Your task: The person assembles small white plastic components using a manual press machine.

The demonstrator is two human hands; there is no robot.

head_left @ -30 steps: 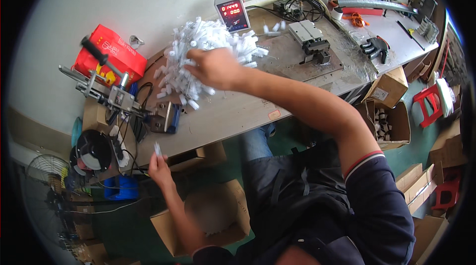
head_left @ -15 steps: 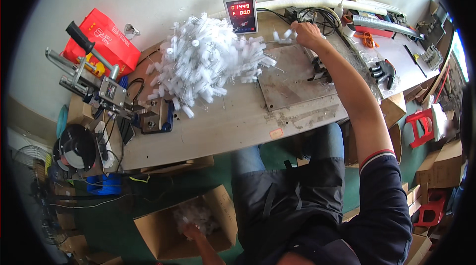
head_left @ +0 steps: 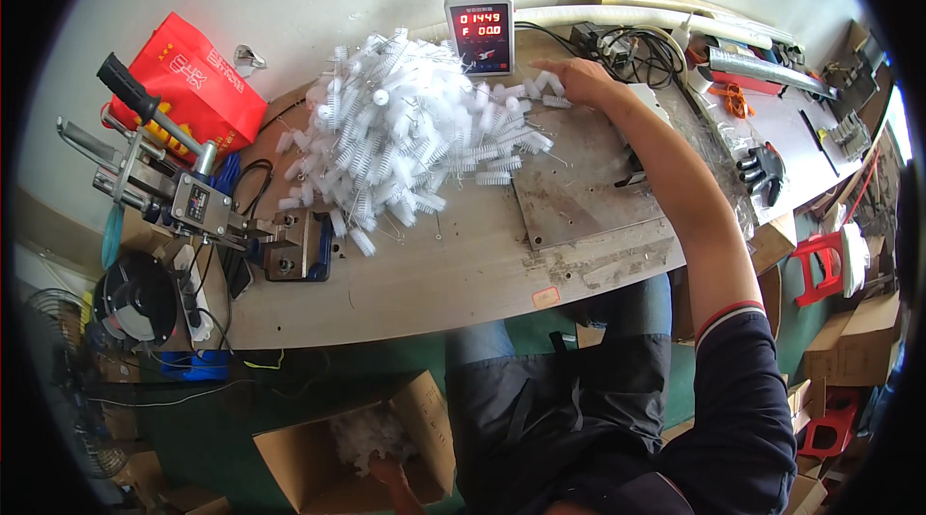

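A big heap of small white bristle brushes with wire stems (head_left: 391, 124) covers the middle of the workbench. My right hand (head_left: 586, 83) is at the heap's right edge with a finger stretched out to the left, just beside a few loose brushes (head_left: 545, 88). No brush shows in its grasp. Down on the left, my left hand (head_left: 388, 469) reaches into an open cardboard box (head_left: 436, 433), against more white brushes (head_left: 371, 436). Its fingers are mostly hidden among them. A counter with a lit red display (head_left: 480, 31) stands behind the heap.
A lever press (head_left: 198, 197) stands on the bench's left, by a red bag (head_left: 193, 81). A metal plate (head_left: 579, 197) lies under my right forearm. Black cables (head_left: 646, 57), tubes (head_left: 666, 18) and a black glove (head_left: 764, 173) lie to the right. A fan (head_left: 135, 298) is at lower left.
My right hand has moved left toward the heap's edge, its finger now stretched out. My left hand stays in the box, slightly lower. The whole view has shifted a little.
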